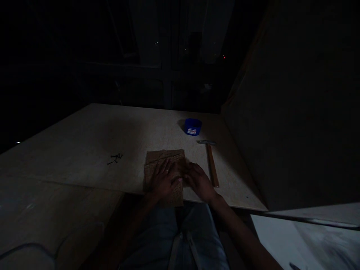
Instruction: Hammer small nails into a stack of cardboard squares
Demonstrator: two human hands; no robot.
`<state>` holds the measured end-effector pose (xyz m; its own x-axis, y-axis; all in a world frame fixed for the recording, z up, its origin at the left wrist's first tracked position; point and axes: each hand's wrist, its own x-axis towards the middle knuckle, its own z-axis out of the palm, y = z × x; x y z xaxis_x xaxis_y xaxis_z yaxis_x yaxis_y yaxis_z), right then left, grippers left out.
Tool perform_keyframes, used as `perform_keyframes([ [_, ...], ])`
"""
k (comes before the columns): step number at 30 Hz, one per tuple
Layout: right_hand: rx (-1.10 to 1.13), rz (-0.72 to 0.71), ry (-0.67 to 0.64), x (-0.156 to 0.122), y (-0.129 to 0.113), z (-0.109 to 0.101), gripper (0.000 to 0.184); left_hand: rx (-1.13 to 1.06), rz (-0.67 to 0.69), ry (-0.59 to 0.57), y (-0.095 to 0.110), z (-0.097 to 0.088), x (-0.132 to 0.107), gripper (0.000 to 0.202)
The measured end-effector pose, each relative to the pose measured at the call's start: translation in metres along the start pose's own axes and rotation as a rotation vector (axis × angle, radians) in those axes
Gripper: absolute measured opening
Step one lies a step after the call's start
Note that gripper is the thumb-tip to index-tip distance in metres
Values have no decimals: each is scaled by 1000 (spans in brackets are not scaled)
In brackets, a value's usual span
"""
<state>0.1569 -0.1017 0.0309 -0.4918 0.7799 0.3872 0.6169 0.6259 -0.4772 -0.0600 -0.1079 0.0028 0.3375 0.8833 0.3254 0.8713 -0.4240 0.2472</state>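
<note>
A stack of brown cardboard-like pieces (pixel 157 159) lies at the near edge of a pale board (pixel 92 135). My left hand (pixel 162 179) rests flat on top of the stack, fingers spread; a ring shows on one finger. Against the stack's right edge sits my right hand (pixel 199 180), fingers curled toward the left hand; whether it pinches anything is lost in the dim light. A hammer (pixel 210 161) with a wooden handle lies just right of my right hand.
A blue round tub (pixel 192 126) stands behind the hammer. Several small dark nails (pixel 115 158) lie scattered to the left. A large upright panel (pixel 295 123) walls off the right side. The room is very dark.
</note>
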Motion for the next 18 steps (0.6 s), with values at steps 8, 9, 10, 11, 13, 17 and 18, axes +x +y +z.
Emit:
perform_keyframes([
  [8, 21, -31, 37, 22, 1, 52, 35, -108, -74, 16, -5, 12, -4, 86],
  [9, 31, -29, 51, 20, 2, 54, 34, -161, -94, 30, -9, 14, -4, 92],
  [10, 39, -27, 58, 19, 2, 55, 34, -224, -113, 43, -13, 16, -5, 97],
  [11, 45, -22, 61, 18, 2, 55, 34, -295, -125, 50, -18, 17, -5, 99],
  [13, 46, -6, 65, 17, 0, 54, 33, -410, -139, 52, -26, 15, -6, 95],
  [17, 24, 26, 82, 18, -2, 55, 32, -296, -129, 68, -36, 2, -10, 77],
  [18, 18, 34, 81, 17, -2, 56, 32, -227, -113, 64, -36, -1, -13, 69],
])
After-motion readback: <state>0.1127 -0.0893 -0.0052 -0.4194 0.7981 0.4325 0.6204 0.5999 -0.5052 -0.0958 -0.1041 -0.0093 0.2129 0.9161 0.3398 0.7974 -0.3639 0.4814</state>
